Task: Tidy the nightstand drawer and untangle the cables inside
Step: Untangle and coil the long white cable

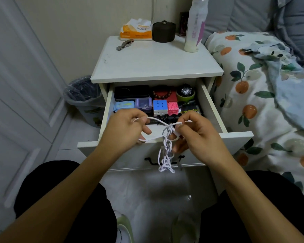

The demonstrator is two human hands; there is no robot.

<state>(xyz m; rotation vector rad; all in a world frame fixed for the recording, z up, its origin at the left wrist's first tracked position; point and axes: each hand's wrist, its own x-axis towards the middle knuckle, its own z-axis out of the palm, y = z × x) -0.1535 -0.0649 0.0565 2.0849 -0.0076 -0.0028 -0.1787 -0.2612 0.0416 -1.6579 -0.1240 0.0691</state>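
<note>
Head: both hands (pixel 125 127) on prob. knotted cable (pixel 165 148)

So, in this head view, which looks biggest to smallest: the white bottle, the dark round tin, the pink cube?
1. White bottle, tallest by far.
2. Dark round tin.
3. Pink cube, smallest, though nearer the camera.

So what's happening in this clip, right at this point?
A person sits facing an open nightstand drawer and works on a tangled white cable. The left hand grips one loop of it and the right hand pinches another strand, holding it above the drawer front. A knotted bunch hangs down below the hands, not yet untangled. Small boxes and a puzzle cube sit in the drawer.
</note>
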